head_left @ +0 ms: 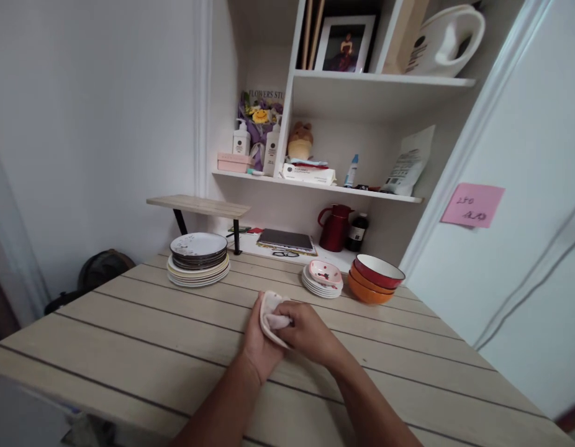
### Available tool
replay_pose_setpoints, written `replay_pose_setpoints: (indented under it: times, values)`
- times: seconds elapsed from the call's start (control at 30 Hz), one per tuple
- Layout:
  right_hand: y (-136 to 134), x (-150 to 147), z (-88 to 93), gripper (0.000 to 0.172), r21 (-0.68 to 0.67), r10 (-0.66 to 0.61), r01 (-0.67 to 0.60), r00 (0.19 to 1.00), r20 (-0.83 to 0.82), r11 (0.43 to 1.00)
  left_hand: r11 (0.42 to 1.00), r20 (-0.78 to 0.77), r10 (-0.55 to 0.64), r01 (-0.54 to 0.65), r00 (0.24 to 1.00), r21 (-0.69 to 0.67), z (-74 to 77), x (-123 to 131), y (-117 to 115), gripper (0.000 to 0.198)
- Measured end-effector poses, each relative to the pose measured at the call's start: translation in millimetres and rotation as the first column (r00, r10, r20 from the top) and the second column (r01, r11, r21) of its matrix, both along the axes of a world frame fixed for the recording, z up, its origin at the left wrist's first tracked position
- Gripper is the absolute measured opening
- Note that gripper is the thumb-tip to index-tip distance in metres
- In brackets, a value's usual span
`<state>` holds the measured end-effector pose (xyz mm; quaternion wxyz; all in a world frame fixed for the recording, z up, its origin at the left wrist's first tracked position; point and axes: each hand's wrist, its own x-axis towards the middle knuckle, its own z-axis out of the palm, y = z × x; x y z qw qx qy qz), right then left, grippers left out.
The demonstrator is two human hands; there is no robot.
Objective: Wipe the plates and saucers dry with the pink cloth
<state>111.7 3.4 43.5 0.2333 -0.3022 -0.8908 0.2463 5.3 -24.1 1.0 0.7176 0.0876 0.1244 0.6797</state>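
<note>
My left hand [257,344] grips a small pale dish [269,303] from its left side and below, tilted up above the table. Inside the dish, my right hand [308,329] presses a bunched whitish cloth [278,321], its fingers curled around it. Beyond my hands, a small pink patterned dish [325,272] rests on a stack of small white plates [321,287]. To the right of these stand nested bowls, a red one with a white inside [379,268] over orange ones [369,290].
At the back left of the slatted table [143,323] are stacked large plates [199,245], beside a small raised wooden shelf [199,205]. A dark laptop [285,239], glasses [285,254], a red jug [335,228] and a dark bottle [357,233] lie or stand behind, under wall shelves.
</note>
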Motion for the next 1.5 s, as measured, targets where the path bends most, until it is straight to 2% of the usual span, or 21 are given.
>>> replay_pose_setpoints:
  times: [0.03,0.1,0.2,0.27,0.33,0.47,0.53,0.63,0.73,0.87,0.93,1.03,1.1,1.17,1.23,1.3,1.37,1.5]
  values:
    - [2.6,-1.6,-3.5,0.013,-0.086,-0.013,0.007,0.997,-0.072,0.996,0.999,-0.012,-0.045,0.045,0.999,-0.004,-1.5,1.4,0.5,0.032]
    - [9.0,-5.6,-10.0,0.013,-0.182,-0.140,0.107,0.973,-0.181,0.977,0.991,-0.041,-0.129,0.128,0.991,-0.025,-3.3,4.7,1.3,0.031]
    - [17.8,-8.5,-12.6,0.015,-0.115,-0.397,0.380,0.892,-0.219,0.918,0.991,-0.062,-0.135,0.135,0.989,-0.012,-1.0,9.3,1.0,0.031]
    - [20.2,-6.4,-8.8,0.017,-0.040,-0.501,0.501,0.852,-0.153,0.865,0.994,-0.060,-0.107,0.109,0.992,0.022,2.8,10.7,-0.5,0.036]
    - [18.9,-2.2,-3.1,0.018,0.013,-0.526,0.526,0.850,-0.039,0.850,0.996,-0.070,-0.079,0.082,0.994,0.038,5.9,10.3,-2.4,0.040]
    - [12.8,3.9,4.1,0.017,0.089,-0.504,0.496,0.851,0.148,0.864,1.000,-0.151,-0.016,0.017,0.988,0.005,6.8,9.4,-4.5,0.041]
    - [12.3,3.8,3.4,0.016,0.090,-0.530,0.523,0.836,0.141,0.848,1.000,-0.198,0.000,0.000,0.980,-0.003,5.9,11.4,-3.9,0.040]
    - [14.9,1.1,-1.2,0.016,0.071,-0.574,0.571,0.818,0.036,0.818,0.999,-0.245,-0.040,0.041,0.969,-0.003,4.6,14.8,-1.7,0.041]
    - [15.0,-2.3,-5.7,0.018,0.078,-0.539,0.544,0.839,-0.076,0.835,0.993,-0.215,-0.120,0.121,0.969,-0.011,2.9,13.3,0.3,0.040]
    - [5.6,-6.7,-7.2,0.018,0.113,-0.335,0.354,0.929,-0.159,0.928,0.985,-0.106,-0.171,0.169,0.980,-0.029,2.0,2.9,0.9,0.035]
    - [0.0,-7.9,-5.9,0.014,0.132,-0.193,0.216,0.967,-0.166,0.968,0.990,-0.066,-0.141,0.140,0.988,-0.029,3.4,-3.2,0.3,0.034]
    - [-3.3,-7.3,-2.4,0.013,0.158,-0.051,0.071,0.991,-0.126,0.985,0.998,-0.042,-0.064,0.063,0.997,-0.013,7.3,-9.9,-1.3,0.032]
    - [-1.5,-5.3,0.4,0.016,0.170,-0.057,0.067,0.997,-0.060,0.983,1.000,-0.050,-0.026,0.026,0.998,0.005,9.9,-12.1,-2.5,0.031]
    - [1.9,-2.7,3.0,0.018,0.203,-0.156,0.147,0.987,0.027,0.968,0.999,-0.072,-0.031,0.032,0.997,0.010,11.6,-12.6,-3.3,0.031]
    - [4.4,-0.4,5.5,0.020,0.257,-0.287,0.250,0.951,0.117,0.933,0.998,-0.093,-0.061,0.060,0.994,-0.010,12.1,-12.4,-3.5,0.031]
    - [4.5,1.5,7.9,0.023,0.302,-0.366,0.297,0.908,0.203,0.906,0.996,-0.102,-0.080,0.076,0.992,-0.043,11.8,-12.2,-3.2,0.032]
    - [2.5,3.3,10.1,0.023,0.320,-0.356,0.266,0.895,0.268,0.909,0.997,-0.105,-0.052,0.045,0.993,-0.060,11.0,-12.1,-2.7,0.033]
    - [-1.1,6.0,11.0,0.022,0.222,-0.187,0.122,0.935,0.300,0.967,0.997,-0.144,0.009,-0.020,0.990,-0.075,9.7,-10.6,-2.6,0.031]
